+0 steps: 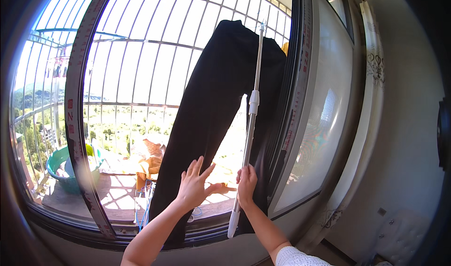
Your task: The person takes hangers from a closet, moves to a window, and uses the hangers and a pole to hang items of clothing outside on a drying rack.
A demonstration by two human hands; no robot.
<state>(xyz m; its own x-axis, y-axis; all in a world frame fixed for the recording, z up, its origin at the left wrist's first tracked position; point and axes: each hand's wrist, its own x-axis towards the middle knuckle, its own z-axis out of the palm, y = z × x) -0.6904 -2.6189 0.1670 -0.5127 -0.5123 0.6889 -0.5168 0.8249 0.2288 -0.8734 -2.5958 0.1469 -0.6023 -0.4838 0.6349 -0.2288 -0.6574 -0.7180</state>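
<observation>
A pair of black trousers (211,89) hangs in the window opening, waistband up and both legs reaching down to the sill. In front of the trousers, a telescopic metal pole (259,61) with white plastic joints leans slightly; its upper end is at the waistband. My right hand (247,185) grips the lower part of the pole, just above its white end cap (233,224). My left hand (193,183), fingers spread and holding nothing, is at the left trouser leg; whether it touches the cloth I cannot tell.
A metal window cage (151,42) encloses the outside. On the ledge stand a green basin (67,181) with things in it, some brown cloth (151,163) and wire hangers (142,202). A sliding window frame (81,125) crosses the left; a frosted pane (317,125) and curtain (370,89) are right.
</observation>
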